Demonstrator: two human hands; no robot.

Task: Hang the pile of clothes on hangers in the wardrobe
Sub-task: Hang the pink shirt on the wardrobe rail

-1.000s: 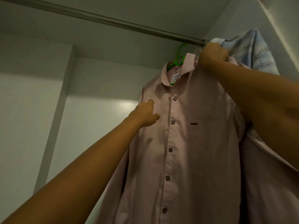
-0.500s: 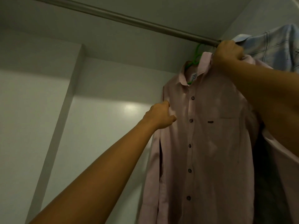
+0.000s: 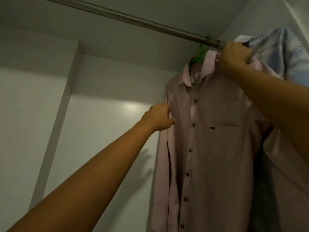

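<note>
Inside the wardrobe [image 3: 100, 131], a pink shirt [image 3: 217, 148] hangs on a green hanger [image 3: 199, 56] whose hook sits at the metal rail [image 3: 133, 20], near its right end and just beside a blue checked shirt [image 3: 280, 52]. Our right hand [image 3: 234, 57] is up by the collar, fingers curled tight round the shoulder cloth. Our left hand [image 3: 158, 117] pinches the shirt's edge on the other side, thumb on the front. The risks, as we judge them: a tug from either hand could pull a shoulder off the hanger, or tip the hook off the rail, dropping the shirt. Pushing further right could crush it into the checked shirt. Whether the hook is fully seated we cannot tell.
</note>
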